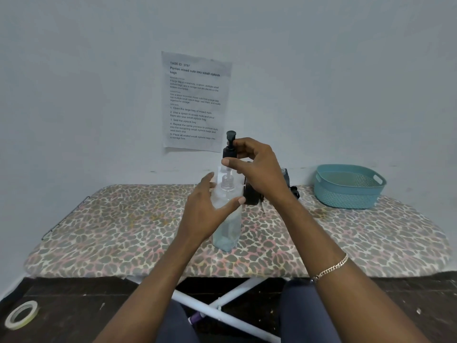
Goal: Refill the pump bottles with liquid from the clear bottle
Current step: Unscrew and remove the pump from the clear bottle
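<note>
The clear bottle (226,229) stands upright near the middle of the ironing board (123,231), with a little pale blue liquid low down inside it. The left hand (205,211) is spread wide around its upper part. The fingers look mostly straight on the far left side and the thumb tip touches the front, so it is a loose hold and not a squeeze. Just behind it stands the black pump bottle (251,194). The right hand (259,172) pinches the black pump top (230,144) tightly by its collar and holds it up above that bottle. I think the step is taking the pump off so the black bottle can be filled. The pump's wet tube could drip on the spotted cloth if it is swung about. The clear bottle could tip too, because the padded board is soft and the left hand is not gripping it. The right hand hides the black bottle's mouth and the pump's tube, so I cannot tell if the pump is fully out. The top of the clear bottle is see-through and hard to make out. Some dark things behind the right wrist are unclear. A teal basket (346,191) sits well off to the right.
</note>
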